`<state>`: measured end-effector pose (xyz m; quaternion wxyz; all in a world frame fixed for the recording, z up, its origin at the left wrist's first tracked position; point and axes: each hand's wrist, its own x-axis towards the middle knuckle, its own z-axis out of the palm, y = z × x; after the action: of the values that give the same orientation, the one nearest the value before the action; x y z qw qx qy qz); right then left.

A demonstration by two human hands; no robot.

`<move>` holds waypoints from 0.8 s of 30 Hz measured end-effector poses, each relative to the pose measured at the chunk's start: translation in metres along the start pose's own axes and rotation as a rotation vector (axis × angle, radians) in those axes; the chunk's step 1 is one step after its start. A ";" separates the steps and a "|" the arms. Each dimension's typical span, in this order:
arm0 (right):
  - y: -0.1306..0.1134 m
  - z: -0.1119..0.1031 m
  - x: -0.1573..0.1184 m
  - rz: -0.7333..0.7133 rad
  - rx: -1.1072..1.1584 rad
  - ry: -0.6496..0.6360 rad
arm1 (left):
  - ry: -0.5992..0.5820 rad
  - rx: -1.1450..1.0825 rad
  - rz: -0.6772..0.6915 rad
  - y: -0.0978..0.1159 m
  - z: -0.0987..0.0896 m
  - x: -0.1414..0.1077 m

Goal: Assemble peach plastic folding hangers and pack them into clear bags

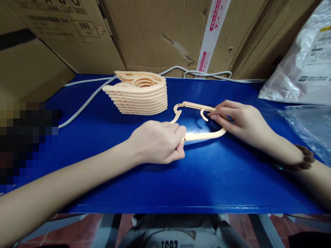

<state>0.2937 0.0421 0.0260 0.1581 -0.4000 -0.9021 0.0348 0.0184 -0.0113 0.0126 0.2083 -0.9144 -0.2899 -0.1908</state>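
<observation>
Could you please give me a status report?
Left grip and right grip both on cream hanger. Hanger stack beyond left grip. Pale cable farther back, clear of hanger.

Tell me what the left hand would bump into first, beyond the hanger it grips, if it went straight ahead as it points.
Probably the right hand, at the far end of the hanger; the left hand points roughly toward it, though depth is unclear.

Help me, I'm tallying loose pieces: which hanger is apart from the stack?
The peach hanger held by the left hand and right hand; the others sit piled in the stack.
</observation>
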 end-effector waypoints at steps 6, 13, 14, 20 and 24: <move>0.002 0.002 -0.001 -0.039 -0.037 0.003 | -0.035 -0.128 0.070 0.007 0.002 -0.003; 0.001 0.001 -0.001 -0.024 -0.060 -0.011 | -0.081 -0.226 0.177 0.000 0.006 -0.001; 0.001 0.001 -0.001 -0.023 -0.063 -0.014 | -0.085 -0.222 0.194 -0.002 0.005 0.000; 0.002 0.002 0.000 -0.014 -0.086 -0.007 | -0.032 -0.133 0.220 -0.007 0.007 0.003; 0.001 0.003 -0.001 -0.002 -0.119 -0.006 | 0.033 -0.137 0.190 -0.008 0.012 0.000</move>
<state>0.2939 0.0428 0.0226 0.1312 -0.4079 -0.9034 -0.0178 0.0165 0.0003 0.0043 0.1672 -0.9466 -0.1850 -0.2044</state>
